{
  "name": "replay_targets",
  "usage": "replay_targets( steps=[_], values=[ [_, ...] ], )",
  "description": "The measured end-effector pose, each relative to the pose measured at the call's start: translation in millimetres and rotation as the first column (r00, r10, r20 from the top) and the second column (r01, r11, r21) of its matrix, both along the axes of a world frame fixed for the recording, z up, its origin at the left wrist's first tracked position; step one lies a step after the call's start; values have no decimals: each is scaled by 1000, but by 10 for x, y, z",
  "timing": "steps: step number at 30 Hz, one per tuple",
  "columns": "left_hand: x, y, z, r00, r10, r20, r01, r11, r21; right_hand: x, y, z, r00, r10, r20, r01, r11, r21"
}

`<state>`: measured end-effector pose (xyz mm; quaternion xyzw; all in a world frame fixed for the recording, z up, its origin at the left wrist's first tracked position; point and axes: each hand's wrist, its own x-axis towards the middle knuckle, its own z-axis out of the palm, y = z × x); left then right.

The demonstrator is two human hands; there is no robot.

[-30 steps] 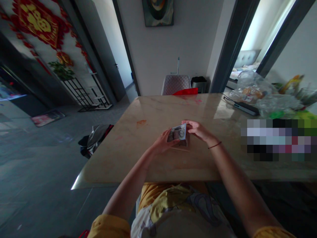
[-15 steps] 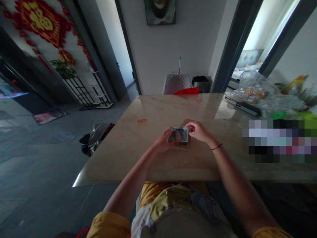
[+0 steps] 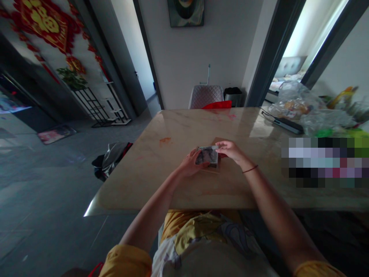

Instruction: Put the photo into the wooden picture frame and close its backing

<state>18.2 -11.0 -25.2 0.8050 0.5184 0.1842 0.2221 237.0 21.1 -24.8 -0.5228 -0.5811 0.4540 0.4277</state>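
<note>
A small flat box [image 3: 208, 155] with a grey picture on its top and a clear, shiny edge lies near the middle of the table. My left hand [image 3: 191, 162] is closed around its left side, thumb along the near edge and fingers at the far left corner. At the far right corner, my right hand [image 3: 229, 149] has thumb and fingertips drawn together on the box's edge. Whether a thin piece of wrapping is between those fingertips is too small to tell. Under the box is a flat brown piece of cardboard [image 3: 213, 171], partly hidden.
The marbled table [image 3: 138, 177] has orange-red stains. At its right are clear plastic bags [image 3: 325, 121], a dark elongated device [image 3: 288, 125] with a cable, and a blurred-out patch. A quilted chair [image 3: 206, 96] stands behind it; a dark bag [image 3: 113, 159] is on the floor at left.
My right hand's fingers have shifted slightly left and up onto the box's far right corner, more stretched than before. My left hand keeps its hold. The view has tilted very slightly.
</note>
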Motion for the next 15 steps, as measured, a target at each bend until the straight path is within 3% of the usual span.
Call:
replay_targets(
  steps=[7, 15],
  values=[
    [0, 34, -73, 1000, 20, -2, -20, 1000, 7, 5, 69, -147, 993, -59, 100, 53, 997, 56],
    [44, -45, 54, 989, 85, -120, -87, 996, -8, -50, 69, -212, 996, -76, 48, 71, 993, 94]
  ],
)
